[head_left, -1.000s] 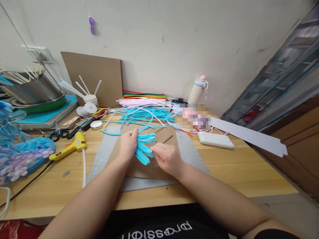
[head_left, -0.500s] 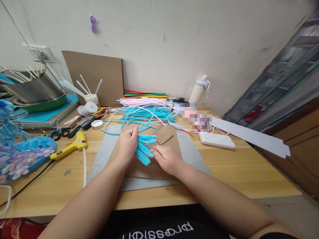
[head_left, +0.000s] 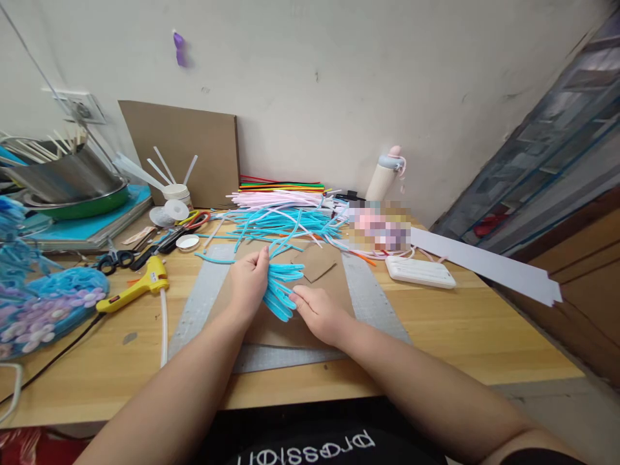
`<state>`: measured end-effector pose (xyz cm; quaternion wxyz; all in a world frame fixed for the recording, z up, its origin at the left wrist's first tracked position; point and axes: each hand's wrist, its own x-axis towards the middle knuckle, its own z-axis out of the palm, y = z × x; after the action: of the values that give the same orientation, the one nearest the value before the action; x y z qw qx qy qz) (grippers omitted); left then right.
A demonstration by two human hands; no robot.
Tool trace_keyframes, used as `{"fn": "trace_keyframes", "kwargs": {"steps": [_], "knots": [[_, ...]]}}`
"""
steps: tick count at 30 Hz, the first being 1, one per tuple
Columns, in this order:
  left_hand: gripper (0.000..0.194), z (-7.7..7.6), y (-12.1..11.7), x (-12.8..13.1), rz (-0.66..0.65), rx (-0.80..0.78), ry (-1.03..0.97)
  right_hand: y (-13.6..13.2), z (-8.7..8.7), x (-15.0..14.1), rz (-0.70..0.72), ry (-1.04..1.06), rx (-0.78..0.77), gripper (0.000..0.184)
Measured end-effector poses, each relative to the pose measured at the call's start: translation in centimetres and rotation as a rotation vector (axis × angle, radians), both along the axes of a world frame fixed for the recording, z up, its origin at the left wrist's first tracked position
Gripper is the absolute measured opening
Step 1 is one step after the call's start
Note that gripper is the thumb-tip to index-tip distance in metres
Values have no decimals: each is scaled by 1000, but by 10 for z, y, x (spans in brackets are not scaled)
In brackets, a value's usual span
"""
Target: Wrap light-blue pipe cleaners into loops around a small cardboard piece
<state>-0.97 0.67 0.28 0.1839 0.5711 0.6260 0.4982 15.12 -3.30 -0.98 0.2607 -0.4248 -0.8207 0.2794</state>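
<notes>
My left hand (head_left: pixel 248 279) is closed around a bunch of short blue pipe-cleaner loops (head_left: pixel 282 287), which fan out to the right over a brown cardboard sheet (head_left: pixel 290 326). My right hand (head_left: pixel 317 311) rests on the cardboard just right of the bunch, its fingers curled and its fingertips pinching the lower loops. A loose heap of long blue pipe cleaners (head_left: pixel 281 226) lies just beyond both hands.
A yellow glue gun (head_left: pixel 135 286) and scissors (head_left: pixel 116 258) lie to the left, next to a blue flower craft piece (head_left: pixel 43 310). Stacked coloured pipe cleaners (head_left: pixel 281 189), a bottle (head_left: pixel 385 173), a white flat case (head_left: pixel 420 272) and a metal bowl (head_left: pixel 62 177) stand behind.
My right hand has slid slightly left and down, closer to the lower loops of the bunch. The left hand keeps its hold in the same spot.
</notes>
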Motion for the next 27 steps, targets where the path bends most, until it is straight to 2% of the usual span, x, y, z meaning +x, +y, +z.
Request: {"fn": "trace_keyframes", "kwargs": {"steps": [4, 9, 14, 18, 22, 27], "knots": [[45, -1, 0, 0, 6, 3, 15, -1, -4, -3, 26, 99, -85, 32], [45, -3, 3, -3, -18, -34, -28, 2, -7, 1, 3, 106, -89, 33], [44, -9, 9, -4, -114, -197, -176, 9, -3, 10, -178, 167, 28, 19], [44, -13, 10, -4, -135, -240, -189, 11, -1, 12, -109, 218, 135, 22], [44, -14, 9, -3, -140, -265, -176, 11, -1, 11, -42, 108, 216, 21], [44, -13, 8, -1, -146, -255, -137, 12, -2, 10, -65, -143, 222, 24]]}}
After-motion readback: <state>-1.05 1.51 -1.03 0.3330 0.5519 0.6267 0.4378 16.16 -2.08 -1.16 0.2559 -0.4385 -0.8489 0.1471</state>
